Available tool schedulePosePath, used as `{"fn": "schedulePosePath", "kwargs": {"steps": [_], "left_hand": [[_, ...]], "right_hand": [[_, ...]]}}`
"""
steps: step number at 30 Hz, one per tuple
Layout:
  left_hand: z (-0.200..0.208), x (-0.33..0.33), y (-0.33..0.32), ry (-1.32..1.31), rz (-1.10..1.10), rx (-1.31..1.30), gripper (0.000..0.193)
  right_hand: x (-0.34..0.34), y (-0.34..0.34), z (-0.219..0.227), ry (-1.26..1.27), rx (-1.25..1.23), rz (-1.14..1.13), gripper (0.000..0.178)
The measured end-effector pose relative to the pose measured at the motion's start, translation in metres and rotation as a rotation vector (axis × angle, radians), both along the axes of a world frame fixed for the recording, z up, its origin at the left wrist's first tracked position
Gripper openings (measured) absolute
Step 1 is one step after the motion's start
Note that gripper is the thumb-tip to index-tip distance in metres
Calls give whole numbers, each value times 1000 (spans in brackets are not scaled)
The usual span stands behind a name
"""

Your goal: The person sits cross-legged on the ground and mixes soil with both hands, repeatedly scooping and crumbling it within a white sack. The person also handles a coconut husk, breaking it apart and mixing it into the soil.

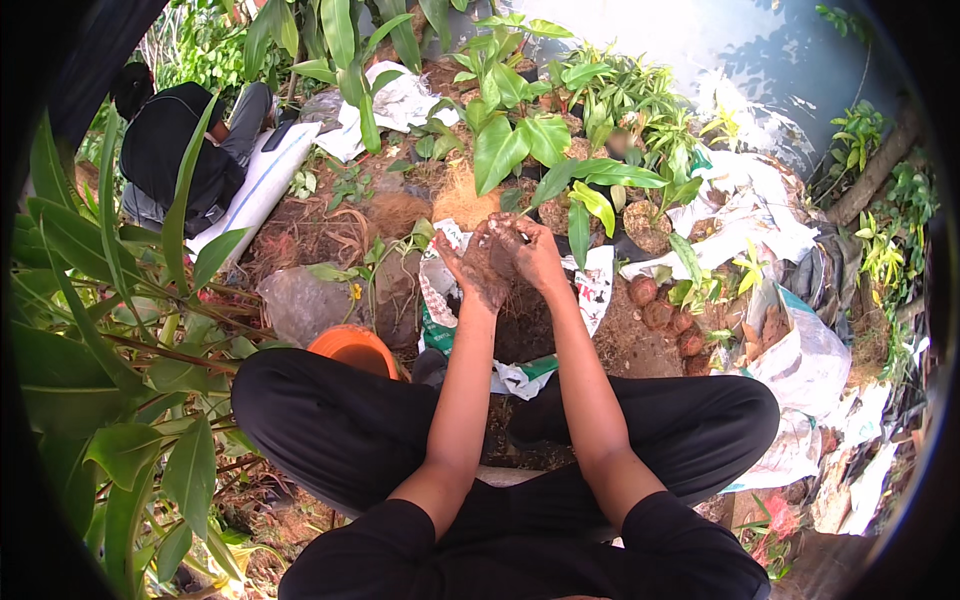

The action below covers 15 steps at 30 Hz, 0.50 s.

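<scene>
At the frame's centre, the soil-smeared left hand [478,272] spreads palm-up beneath a dark soil clump [503,262] that the right hand [537,257] appears to pinch; working low over the opened white-and-green sack [599,284] should catch crumbs.

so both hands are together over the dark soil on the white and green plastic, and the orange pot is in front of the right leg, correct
Not quite: the head view shows the orange pot in front of the left leg. The rest stands: the left hand and right hand are together over the dark soil on the white and green plastic.
</scene>
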<state>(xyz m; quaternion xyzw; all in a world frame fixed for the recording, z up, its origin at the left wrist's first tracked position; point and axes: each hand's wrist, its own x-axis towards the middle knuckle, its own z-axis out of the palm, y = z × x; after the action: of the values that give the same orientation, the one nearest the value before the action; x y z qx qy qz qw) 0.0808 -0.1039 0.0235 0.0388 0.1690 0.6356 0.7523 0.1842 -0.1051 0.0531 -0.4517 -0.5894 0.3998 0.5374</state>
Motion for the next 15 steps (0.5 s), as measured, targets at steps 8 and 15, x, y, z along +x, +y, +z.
{"fn": "schedulePosePath", "kwargs": {"steps": [8,15], "left_hand": [[-21,3,11,6,205,-166,69],[-70,-2,27,109,218,-164,68]], "right_hand": [[-32,-3,-27,265,-142,125,16],[-37,-9,-9,26,-333,-42,25]]}}
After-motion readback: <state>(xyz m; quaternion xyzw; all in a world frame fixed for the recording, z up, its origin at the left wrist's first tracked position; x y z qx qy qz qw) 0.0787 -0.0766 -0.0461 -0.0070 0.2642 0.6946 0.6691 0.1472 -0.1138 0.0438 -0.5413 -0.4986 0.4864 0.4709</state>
